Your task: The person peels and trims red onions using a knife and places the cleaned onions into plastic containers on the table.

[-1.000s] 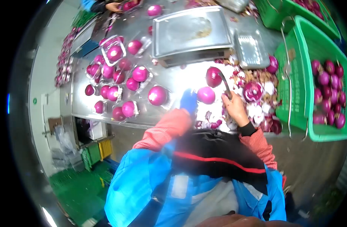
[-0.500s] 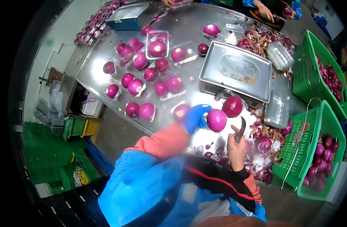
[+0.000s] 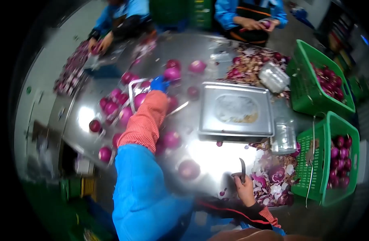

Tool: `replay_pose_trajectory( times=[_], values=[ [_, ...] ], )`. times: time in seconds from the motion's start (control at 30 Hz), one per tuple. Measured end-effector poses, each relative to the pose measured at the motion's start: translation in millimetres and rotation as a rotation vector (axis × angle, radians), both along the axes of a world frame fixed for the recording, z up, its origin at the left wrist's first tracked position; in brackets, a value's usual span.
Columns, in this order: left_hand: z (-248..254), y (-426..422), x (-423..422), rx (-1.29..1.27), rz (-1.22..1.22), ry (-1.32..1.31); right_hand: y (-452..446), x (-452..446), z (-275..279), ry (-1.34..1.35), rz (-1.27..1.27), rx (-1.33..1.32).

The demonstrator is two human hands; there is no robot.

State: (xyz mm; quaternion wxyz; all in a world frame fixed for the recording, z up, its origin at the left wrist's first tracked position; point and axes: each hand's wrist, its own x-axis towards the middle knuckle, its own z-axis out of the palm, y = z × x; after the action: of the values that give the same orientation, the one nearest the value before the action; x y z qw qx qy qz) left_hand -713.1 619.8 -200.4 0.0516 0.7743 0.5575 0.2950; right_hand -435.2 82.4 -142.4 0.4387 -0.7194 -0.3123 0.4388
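Observation:
My left hand (image 3: 159,84), in a blue glove, reaches far across the metal table. Its fingers press against a peeled red onion (image 3: 172,74) and seem to grip it, though motion blurs them. Just beyond, close against it, is a darker red onion (image 3: 173,64). A clear plastic tray (image 3: 132,95) with onions lies under and left of my forearm. My bare right hand (image 3: 244,190) is closed round the handle of a small curved knife (image 3: 243,170), blade upward, low over the table. One peeled onion (image 3: 189,169) lies left of the knife.
A metal scale (image 3: 236,110) stands mid-table. Right of it are stacked clear trays (image 3: 283,136) and onion skins (image 3: 273,180). Green crates (image 3: 323,160) of onions stand at the right edge. Packed onions (image 3: 111,107) fill the left. Two co-workers (image 3: 249,18) handle onions across the table.
My left hand has swung forward and left from near the scale, and the two onions there have moved with it. The view has tilted up. My right hand still holds the knife.

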Motion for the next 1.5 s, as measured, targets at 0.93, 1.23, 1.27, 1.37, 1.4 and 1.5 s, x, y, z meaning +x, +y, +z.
replay_pose_trajectory(
  times=[0.93, 1.23, 1.27, 1.37, 1.4, 1.5],
  values=[
    [114.6, -339.3, 378.4, -0.693, -1.138, -0.127, -62.4, 48.7, -46.3, -0.319, -0.167, 0.23],
    [74.3, -411.1, 468.6, -0.419, -0.993, 0.911, -152.9, 95.2, -24.4, -0.258, -0.413, 0.17],
    [66.0, -409.5, 468.5, -0.376, -1.009, 0.852, -163.4, 100.6, -15.6, -0.232, -0.393, 0.14],
    [59.1, -402.3, 463.5, -0.275, -1.004, 0.704, -179.2, 112.5, -7.8, -0.125, -0.426, 0.155],
    [59.4, -399.2, 460.6, -0.228, -1.014, 0.691, -181.9, 116.5, -4.2, -0.077, -0.438, 0.18],
    [81.2, -403.6, 460.0, -0.328, -0.939, 0.585, -189.8, 124.8, 7.6, 0.029, -0.415, 0.125]
  ],
)
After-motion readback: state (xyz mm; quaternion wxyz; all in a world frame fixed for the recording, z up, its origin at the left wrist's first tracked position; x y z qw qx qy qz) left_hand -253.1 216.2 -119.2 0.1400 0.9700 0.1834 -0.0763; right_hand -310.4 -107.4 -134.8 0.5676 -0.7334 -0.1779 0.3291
